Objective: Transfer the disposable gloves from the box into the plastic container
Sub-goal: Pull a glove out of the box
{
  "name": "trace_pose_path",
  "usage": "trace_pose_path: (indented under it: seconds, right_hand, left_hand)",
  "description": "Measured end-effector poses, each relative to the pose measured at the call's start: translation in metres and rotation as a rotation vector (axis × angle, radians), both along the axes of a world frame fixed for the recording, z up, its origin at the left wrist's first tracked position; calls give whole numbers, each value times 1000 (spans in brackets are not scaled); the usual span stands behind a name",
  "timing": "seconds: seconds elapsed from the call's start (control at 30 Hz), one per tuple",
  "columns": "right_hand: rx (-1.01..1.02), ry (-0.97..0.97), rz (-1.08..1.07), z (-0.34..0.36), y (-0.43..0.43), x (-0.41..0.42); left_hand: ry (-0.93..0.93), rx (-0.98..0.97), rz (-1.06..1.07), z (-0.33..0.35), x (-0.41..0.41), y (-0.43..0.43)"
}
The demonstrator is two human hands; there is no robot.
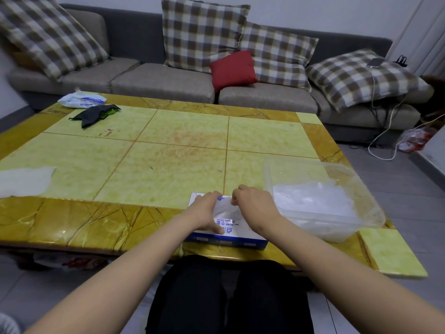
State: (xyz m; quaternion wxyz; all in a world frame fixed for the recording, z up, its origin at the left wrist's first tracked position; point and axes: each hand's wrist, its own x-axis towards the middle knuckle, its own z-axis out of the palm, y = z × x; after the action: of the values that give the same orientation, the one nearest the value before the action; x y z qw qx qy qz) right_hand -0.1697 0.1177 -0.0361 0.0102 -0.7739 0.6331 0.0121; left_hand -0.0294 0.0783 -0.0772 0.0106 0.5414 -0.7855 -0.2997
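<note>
A blue and white glove box (240, 235) lies flat near the table's front edge. A thin clear disposable glove (225, 209) sticks up out of its top. My left hand (207, 213) lies on the box and holds the glove's left side, thumb pressed on the lid. My right hand (252, 203) pinches the glove's upper right edge with curled fingers. To the right stands a clear plastic container (366, 213) with a crumpled heap of clear gloves (315, 198) inside.
On the tiled yellow table (168, 153), a white sheet (24, 180) lies at the left edge. A dark cloth (96, 114) and a white wipes pack (81, 100) sit at the far left. A sofa with cushions stands behind. My knees are under the front edge.
</note>
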Motion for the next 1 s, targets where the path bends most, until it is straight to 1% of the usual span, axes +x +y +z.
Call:
trace_pose_path:
  seconds: [0.07,0.17,0.3,0.37,0.5,0.63,0.8,1.0]
  right_hand:
    - [22,-10,-4,2,2,1]
    - [27,-90,-73,0,3,2]
    - [-38,-229,-126,2,1,3]
    - [-57,-268,-135,1,1,1]
    - [-21,-266,-98,-7,0,-4]
    - [76,-225,-102,-10,-4,-3]
    - [37,-311,-130,-5,-7,-7]
    - [-66,-346,-95,21,-16,-16]
  left_hand:
    - [24,1,26,-1,3,-1]
    - [45,-7,40,-1,5,0]
    - [43,-23,34,2,5,-2]
    - [36,-20,37,2,3,-3]
    - [1,-17,29,0,-2,1]
    - [-5,-17,25,2,-2,1]
    - [-19,-23,21,6,-3,5]
    - [-36,-29,18,8,-5,5]
